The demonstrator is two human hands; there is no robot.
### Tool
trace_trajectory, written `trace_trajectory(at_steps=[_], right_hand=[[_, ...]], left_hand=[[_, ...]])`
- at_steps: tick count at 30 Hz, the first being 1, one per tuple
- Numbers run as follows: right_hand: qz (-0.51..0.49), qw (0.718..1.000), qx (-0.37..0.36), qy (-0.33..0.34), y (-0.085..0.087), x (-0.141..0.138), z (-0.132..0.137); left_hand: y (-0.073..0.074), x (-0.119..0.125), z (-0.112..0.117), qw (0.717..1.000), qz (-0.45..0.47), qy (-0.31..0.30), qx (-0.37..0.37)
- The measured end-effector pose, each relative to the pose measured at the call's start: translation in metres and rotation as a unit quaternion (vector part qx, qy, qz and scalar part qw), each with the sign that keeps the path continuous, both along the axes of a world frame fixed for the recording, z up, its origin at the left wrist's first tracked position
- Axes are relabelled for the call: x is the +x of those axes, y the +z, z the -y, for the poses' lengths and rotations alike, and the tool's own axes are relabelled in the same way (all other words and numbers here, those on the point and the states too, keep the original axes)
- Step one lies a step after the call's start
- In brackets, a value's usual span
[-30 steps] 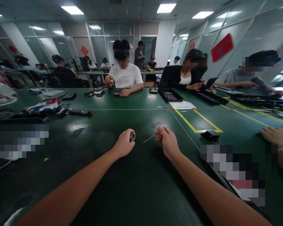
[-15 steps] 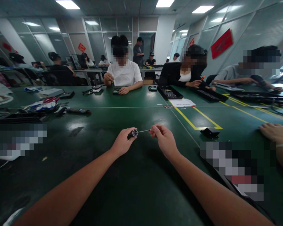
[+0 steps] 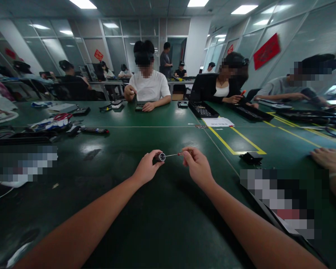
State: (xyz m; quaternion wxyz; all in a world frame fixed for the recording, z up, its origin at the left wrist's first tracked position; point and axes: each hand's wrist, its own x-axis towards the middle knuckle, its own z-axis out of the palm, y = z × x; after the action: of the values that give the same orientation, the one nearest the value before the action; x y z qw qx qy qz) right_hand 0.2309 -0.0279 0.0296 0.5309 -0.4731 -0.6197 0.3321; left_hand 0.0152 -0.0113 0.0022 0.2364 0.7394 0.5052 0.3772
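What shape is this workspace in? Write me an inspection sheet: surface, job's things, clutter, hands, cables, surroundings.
Surface: smooth green tabletop, marked with yellow tape lines.
Job's things: short dark cylinder with pale round rim; thin metal rod with red collar, its tip at the rim, depth unclear.
Clutter: blue, white and red heap and dark pen-shaped tool with red tip, left; black angular block, right.
Hands: left hand grips the cylinder; right hand pinches the rod.
Cables: thin white cable, left edge.
Surroundings: people seated opposite; co-worker's hand at right.
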Motion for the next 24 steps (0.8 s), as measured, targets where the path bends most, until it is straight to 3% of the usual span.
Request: trace_trajectory(at_steps=[4,9,13,24], right_hand=[[-0.017,0.999,0.002,0.029,0.0011,-0.0017,0.0033],[0.082,0.995,0.006,-0.062,0.0051,-0.0030,0.0069],[0.095,0.991,-0.003,-0.090,0.0069,-0.0017,0.0055],[0.055,0.998,0.020,-0.027,-0.0013,-0.0011,0.0049]], left_hand=[[0.0021,0.0004,0.0004,1.000,-0.004,-0.001,0.001],[0.0029,-0.0003,0.0019,1.000,-0.027,0.001,0.009],[0.0016,-0.0015,0.0018,0.999,-0.030,-0.008,0.008],[0.0060,-0.0001,0.0032,0.998,-0.058,-0.011,0.016]])
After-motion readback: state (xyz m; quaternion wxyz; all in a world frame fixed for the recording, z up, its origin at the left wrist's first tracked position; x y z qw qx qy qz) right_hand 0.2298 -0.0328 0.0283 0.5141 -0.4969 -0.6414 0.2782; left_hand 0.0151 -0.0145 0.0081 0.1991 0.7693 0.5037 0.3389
